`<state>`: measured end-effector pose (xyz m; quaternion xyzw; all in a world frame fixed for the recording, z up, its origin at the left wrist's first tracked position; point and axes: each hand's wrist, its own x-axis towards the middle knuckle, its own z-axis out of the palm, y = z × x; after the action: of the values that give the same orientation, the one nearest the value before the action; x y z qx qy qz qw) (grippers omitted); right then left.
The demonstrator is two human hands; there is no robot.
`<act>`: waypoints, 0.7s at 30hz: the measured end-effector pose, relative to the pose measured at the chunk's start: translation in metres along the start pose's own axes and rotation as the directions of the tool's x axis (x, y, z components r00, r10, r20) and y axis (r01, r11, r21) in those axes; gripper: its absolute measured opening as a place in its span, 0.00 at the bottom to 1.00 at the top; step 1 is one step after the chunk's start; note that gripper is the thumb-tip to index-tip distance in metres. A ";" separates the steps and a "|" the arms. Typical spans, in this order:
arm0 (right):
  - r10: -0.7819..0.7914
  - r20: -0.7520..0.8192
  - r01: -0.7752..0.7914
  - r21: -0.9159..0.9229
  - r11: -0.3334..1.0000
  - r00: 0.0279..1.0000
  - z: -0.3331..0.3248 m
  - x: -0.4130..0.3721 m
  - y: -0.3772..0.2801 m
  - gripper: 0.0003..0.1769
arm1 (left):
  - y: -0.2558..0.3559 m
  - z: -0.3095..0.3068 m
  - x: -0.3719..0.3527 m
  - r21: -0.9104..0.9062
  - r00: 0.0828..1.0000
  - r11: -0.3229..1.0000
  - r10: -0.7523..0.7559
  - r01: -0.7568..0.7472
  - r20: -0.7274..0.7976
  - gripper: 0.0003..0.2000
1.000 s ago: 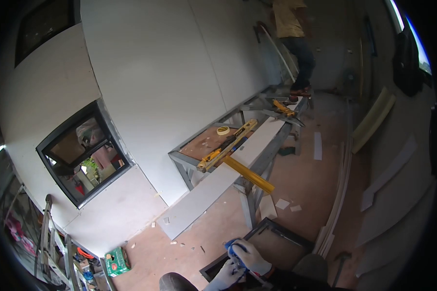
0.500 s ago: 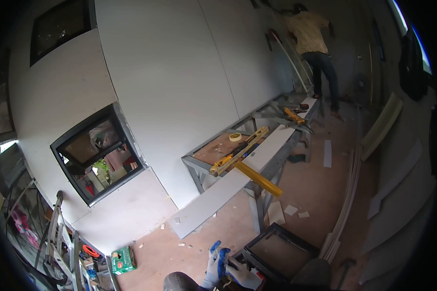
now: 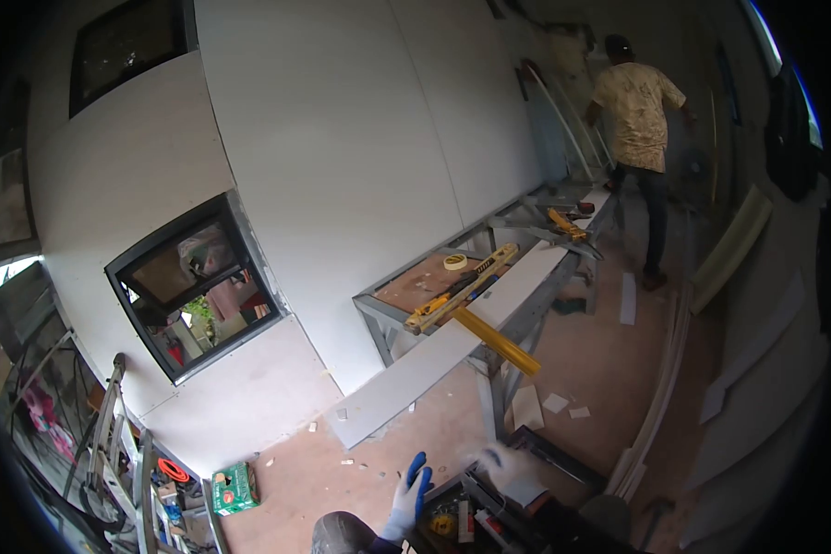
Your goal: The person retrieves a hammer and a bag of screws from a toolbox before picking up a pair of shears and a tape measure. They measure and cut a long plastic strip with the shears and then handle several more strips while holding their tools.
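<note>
My left hand (image 3: 409, 499), in a white glove with a blue palm, is raised beside an open black toolbox (image 3: 466, 480); its fingers are apart and nothing shows in them. Blurred by motion, my right hand (image 3: 511, 473) in a similar glove is over the toolbox's right part, and its fingers cannot be made out. Inside the box lie a round yellow item (image 3: 443, 525) and several small tools too dim to name. Both hands are low in the view, by my knees.
Ahead, a long white panel strip (image 3: 415, 369) lies across a metal frame bench with a yellow spirit level (image 3: 462, 288), a tape roll (image 3: 455, 262) and a yellow bar (image 3: 497, 340). A co-worker (image 3: 639, 120) stands beyond. A green box (image 3: 235, 489) and a ladder (image 3: 120, 434) are left.
My hands have moved apart: the right went up and right over the toolbox, uncovering its contents. The co-worker has shifted right and stands more upright.
</note>
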<state>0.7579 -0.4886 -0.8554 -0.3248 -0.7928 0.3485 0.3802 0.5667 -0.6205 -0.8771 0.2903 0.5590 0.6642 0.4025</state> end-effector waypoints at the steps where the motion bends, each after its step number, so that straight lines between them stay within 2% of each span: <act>1: -0.042 0.084 0.034 0.098 0.995 0.996 0.021 -0.005 0.015 0.14 | 0.000 0.008 -0.001 -0.021 1.000 1.000 0.023 -0.023 0.020 0.23; 4: -0.109 0.200 0.107 0.024 0.994 0.974 0.070 -0.027 0.017 0.16 | -0.058 0.003 0.011 0.158 0.960 0.981 0.064 -0.110 0.272 0.27; 5: -0.081 0.235 0.058 0.105 0.993 0.969 0.070 -0.027 0.013 0.18 | -0.066 0.001 0.012 0.081 0.965 0.990 0.091 -0.114 0.245 0.27; 7: -0.032 0.308 -0.051 0.260 0.964 0.951 0.062 -0.026 0.006 0.21 | -0.076 -0.017 0.021 0.156 0.979 0.987 0.013 -0.045 0.206 0.26; 8: -0.013 0.272 -0.074 0.307 0.949 0.962 0.057 -0.024 0.006 0.21 | -0.080 -0.027 0.026 0.191 0.983 0.982 -0.025 -0.010 0.183 0.25; 9: 0.007 0.236 -0.093 0.354 0.930 0.972 0.051 -0.020 0.008 0.22 | -0.078 -0.033 0.027 0.279 0.991 0.958 0.037 -0.071 0.125 0.22; 10: 0.027 0.202 -0.109 0.402 0.909 0.979 0.047 -0.019 0.011 0.22 | -0.074 -0.041 0.027 0.147 0.991 0.989 0.010 -0.030 0.135 0.22; 11: 0.136 0.219 -0.238 0.559 0.794 0.966 0.049 -0.014 0.020 0.25 | -0.056 -0.041 0.021 0.014 0.989 1.000 -0.017 0.015 0.148 0.21; 13: 0.185 0.135 -0.225 0.718 0.658 0.973 0.067 -0.012 0.031 0.27 | -0.012 -0.014 0.004 -0.260 0.984 0.957 -0.094 0.132 0.153 0.22; 14: 0.216 0.097 -0.208 0.787 0.581 0.972 0.083 -0.014 0.039 0.29 | -0.019 -0.017 0.011 0.067 0.984 0.987 0.136 -0.144 0.115 0.23; 15: 0.136 0.193 -0.236 0.811 0.535 0.972 0.110 -0.020 0.049 0.31 | -0.030 -0.023 0.025 0.383 0.920 0.837 0.359 -0.391 0.155 0.23; 16: 0.073 0.454 -0.454 0.840 0.296 0.888 0.128 -0.033 0.060 0.31 | -0.025 -0.020 0.029 0.065 0.964 0.964 0.251 -0.257 0.085 0.23; 17: 0.032 0.530 -0.465 0.712 0.525 0.847 0.126 -0.041 0.045 0.29 | -0.012 -0.012 0.029 -0.281 0.990 0.951 0.139 -0.130 0.013 0.23; 18: 0.012 0.607 -0.427 0.545 0.721 0.795 0.123 -0.055 0.031 0.28 | 0.009 -0.015 0.028 -0.339 0.992 0.932 0.128 -0.125 -0.013 0.22; 20: -0.020 0.664 -0.336 0.404 0.851 0.748 0.082 -0.062 -0.012 0.22 | 0.040 -0.035 0.028 -0.270 0.975 0.937 0.211 -0.222 -0.071 0.17; 21: -0.076 0.639 -0.208 0.357 0.910 0.766 0.070 -0.054 -0.018 0.21 | 0.044 -0.051 0.033 0.028 0.944 0.952 0.307 -0.306 -0.123 0.17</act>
<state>0.7229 -0.5618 -0.8944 -0.1284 -0.7714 0.6088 0.1337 0.4975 -0.6204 -0.8467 0.3331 0.5339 0.7334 0.2572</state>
